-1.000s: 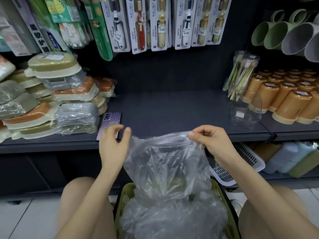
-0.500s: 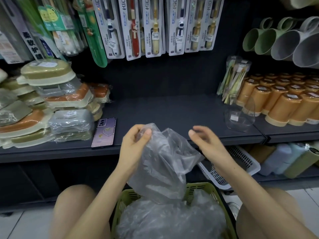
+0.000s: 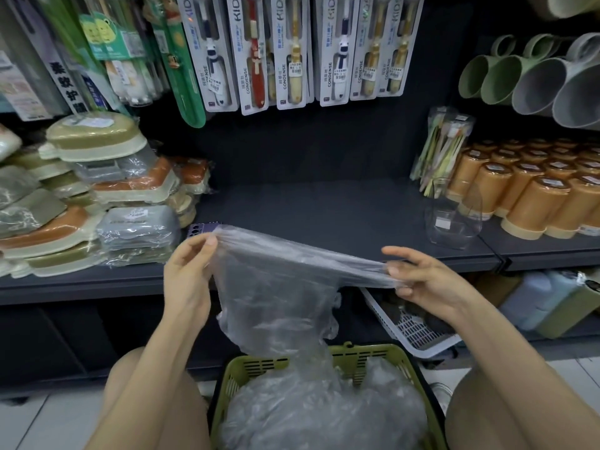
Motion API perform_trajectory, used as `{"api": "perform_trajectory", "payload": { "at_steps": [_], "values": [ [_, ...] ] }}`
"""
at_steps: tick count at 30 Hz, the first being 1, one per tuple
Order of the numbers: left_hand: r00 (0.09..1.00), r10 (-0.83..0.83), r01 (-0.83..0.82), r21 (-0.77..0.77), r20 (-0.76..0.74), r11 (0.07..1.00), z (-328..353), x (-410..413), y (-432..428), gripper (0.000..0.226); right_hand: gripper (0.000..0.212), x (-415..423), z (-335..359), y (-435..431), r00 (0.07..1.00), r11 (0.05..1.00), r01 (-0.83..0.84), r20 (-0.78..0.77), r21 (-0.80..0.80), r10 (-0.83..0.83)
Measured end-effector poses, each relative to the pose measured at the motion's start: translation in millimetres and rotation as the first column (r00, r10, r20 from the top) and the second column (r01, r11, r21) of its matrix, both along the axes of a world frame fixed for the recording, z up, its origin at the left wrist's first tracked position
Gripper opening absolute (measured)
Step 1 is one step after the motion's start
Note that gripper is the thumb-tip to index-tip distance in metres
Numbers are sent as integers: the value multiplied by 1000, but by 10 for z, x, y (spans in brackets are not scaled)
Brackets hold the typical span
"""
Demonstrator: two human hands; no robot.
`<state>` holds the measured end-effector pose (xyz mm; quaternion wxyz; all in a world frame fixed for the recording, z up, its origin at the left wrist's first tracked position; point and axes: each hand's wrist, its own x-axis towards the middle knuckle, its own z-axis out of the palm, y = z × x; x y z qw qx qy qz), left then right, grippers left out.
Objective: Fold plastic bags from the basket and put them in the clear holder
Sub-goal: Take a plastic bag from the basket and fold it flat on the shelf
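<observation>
A clear plastic bag (image 3: 279, 297) hangs stretched between both hands in front of the dark shelf. My left hand (image 3: 188, 274) pinches its upper left corner, and my right hand (image 3: 418, 277) pinches the upper right end, lower than the left. The bag's bottom trails down into the green basket (image 3: 386, 355) between my knees, which holds several more crumpled clear bags (image 3: 318, 414). The clear holder (image 3: 451, 225) stands on the shelf to the right, apart from both hands; I see nothing inside it.
A purple phone (image 3: 203, 228) lies on the shelf behind the bag's left corner. Wrapped soap boxes (image 3: 97, 203) are stacked left, orange cups (image 3: 532, 190) stand right. A white mesh basket (image 3: 418, 332) sits on the lower shelf. The dark shelf (image 3: 308, 206) lies ahead.
My hands have moved apart, pulling the bunched bag's top edge taut between them. The camera has tilted slightly lower.
</observation>
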<state>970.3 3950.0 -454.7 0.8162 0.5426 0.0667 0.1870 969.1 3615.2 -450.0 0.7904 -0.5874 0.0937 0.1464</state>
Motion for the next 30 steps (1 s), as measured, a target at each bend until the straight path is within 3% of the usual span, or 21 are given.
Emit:
{"api": "perform_trajectory", "payload": {
  "at_steps": [2,4,6,8,11,15,18,20,26,30],
  "values": [
    [1000,-17,17,9,-1,1000,-2,3,-18,16,56,-15,11,-85,999,999,-34,3,-33,34],
    [1000,-19,18,54,17,998,14,3,-85,13,31,-37,36,-79,998,971,-19,61,-237,34],
    [998,-46,42,105,31,994,25,2,-176,12,36,-37,32,8,963,783,117,261,-611,60],
    [994,-103,97,134,39,986,39,-8,-280,11,48,-52,69,210,860,598,287,476,-748,183],
    [985,-159,143,213,63,967,60,-26,-422,9,52,-71,192,613,747,604,303,577,-737,330],
    [961,-246,194,327,123,925,116,-86,-549,3,57,-27,392,1092,758,715,157,547,-681,354],
    [950,-285,209,422,126,882,122,-122,-534,12,21,26,454,1248,739,786,108,578,-609,346],
    [955,-283,201,496,93,844,105,-129,-493,15,7,29,488,1258,726,817,113,608,-566,321],
    [965,-262,187,697,2,692,-73,-155,-338,9,15,79,570,1047,731,881,229,671,-414,125],
    [971,-234,197,725,-51,660,-163,-202,-208,18,15,155,561,828,735,865,296,675,-406,65]
  ]
}}
